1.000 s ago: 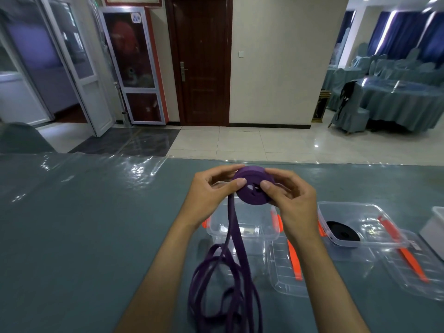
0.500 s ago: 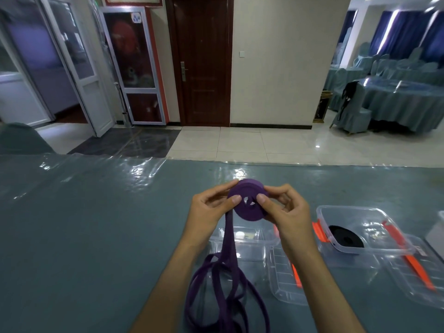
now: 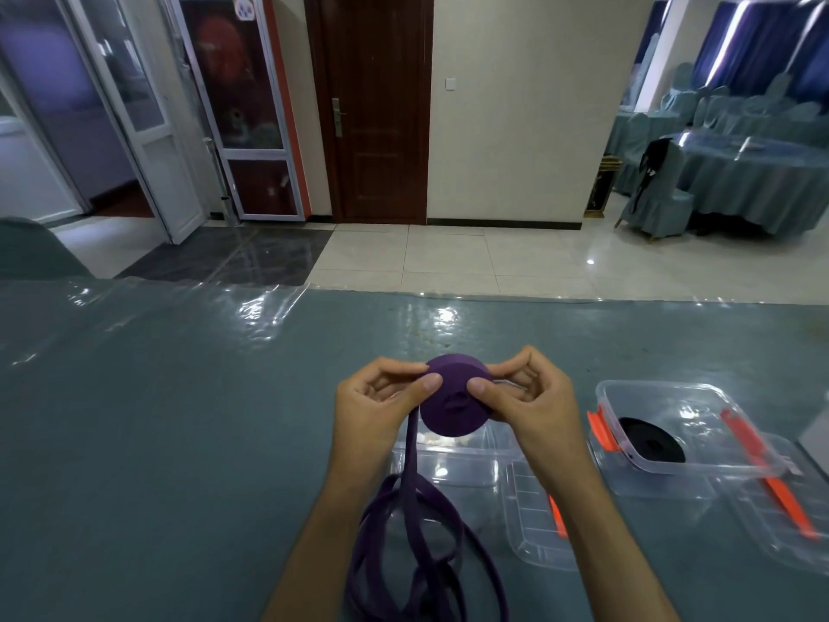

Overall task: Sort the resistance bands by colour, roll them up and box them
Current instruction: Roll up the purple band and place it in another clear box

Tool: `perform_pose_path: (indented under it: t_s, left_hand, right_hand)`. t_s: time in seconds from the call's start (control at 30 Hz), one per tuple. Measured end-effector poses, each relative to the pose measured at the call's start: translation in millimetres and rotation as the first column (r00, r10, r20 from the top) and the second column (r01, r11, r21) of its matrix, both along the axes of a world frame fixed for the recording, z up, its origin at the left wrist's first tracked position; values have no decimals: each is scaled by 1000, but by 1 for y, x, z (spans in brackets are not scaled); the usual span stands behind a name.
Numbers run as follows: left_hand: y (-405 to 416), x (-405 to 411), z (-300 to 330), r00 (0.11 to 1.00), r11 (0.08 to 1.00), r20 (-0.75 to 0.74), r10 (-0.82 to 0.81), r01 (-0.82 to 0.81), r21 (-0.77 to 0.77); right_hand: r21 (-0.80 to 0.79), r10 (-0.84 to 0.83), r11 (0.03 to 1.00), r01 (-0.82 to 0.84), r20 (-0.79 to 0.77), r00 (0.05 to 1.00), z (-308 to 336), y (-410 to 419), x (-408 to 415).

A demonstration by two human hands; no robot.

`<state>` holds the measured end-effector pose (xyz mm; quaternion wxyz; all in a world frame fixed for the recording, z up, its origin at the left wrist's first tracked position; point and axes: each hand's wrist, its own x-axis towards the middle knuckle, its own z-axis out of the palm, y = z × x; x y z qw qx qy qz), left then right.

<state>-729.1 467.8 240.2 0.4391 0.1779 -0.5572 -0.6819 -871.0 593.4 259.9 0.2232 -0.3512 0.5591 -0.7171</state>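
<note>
Both hands hold a purple resistance band roll [image 3: 453, 408] above the table. My left hand [image 3: 377, 410] pinches its left side, my right hand [image 3: 534, 404] its right side, thumbs on the roll's face. The unrolled purple tail [image 3: 417, 545] hangs down and lies looped on the table between my forearms. Right below the roll stands a clear plastic box [image 3: 448, 460] with nothing coloured in it. Further right, a second clear box [image 3: 673, 424] with orange clips holds a rolled black band [image 3: 650, 439].
Two clear lids with orange clips lie on the table: one lid [image 3: 534, 518] beside my right forearm, another lid [image 3: 780, 518] at the right edge. A white object [image 3: 818, 437] shows at the far right. The table [image 3: 179, 419] has a teal cloth under shiny plastic.
The roll and both hands have sunk slightly lower over the clear box. More of the tail is wound on, and the view has tilted a little.
</note>
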Motion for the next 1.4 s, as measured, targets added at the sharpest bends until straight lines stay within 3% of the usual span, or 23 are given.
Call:
perform_pose_path:
  t_s: [0.17,0.27,0.33,0.5,0.67,0.8,1.0,1.2,1.4]
  left_hand:
    - [-1,5,0,993,994,19,-113,113,5]
    - [0,4,3,999,998,35,-32,34,-55]
    - [4,2,3,999,1000,32,-9,9,-16]
    - [4,7,1,968,975,112,-224,223,22]
    - [9,6,1,993,999,111,-34,37,-32]
    - [14,9,-1,980,983,89,-181,182,1]
    - [16,7,11,1000,1000,18,23,-23,-10]
    - [16,8,7,991,995,101,-88,92,-42]
    - [19,10,5,999,999,25,23,-22,-33]
  right_hand:
    - [-26,-30,999,29,-34,999,-1,-1,3]
    - [36,15,999,-14,-27,1000,0,4,0]
    - [20,-11,1000,12,-41,999,3,5,-2]
    - [-23,-62,998,61,-84,995,4,11,-4]
    - [85,85,993,-79,-66,994,8,20,-11]
    - [-22,-12,1000,11,-48,999,8,20,-5]
    - [19,35,999,-36,23,999,5,21,-3]
    - [-71,-57,996,55,-24,998,4,18,3]
    - [-44,25,999,-23,36,999,4,21,5]
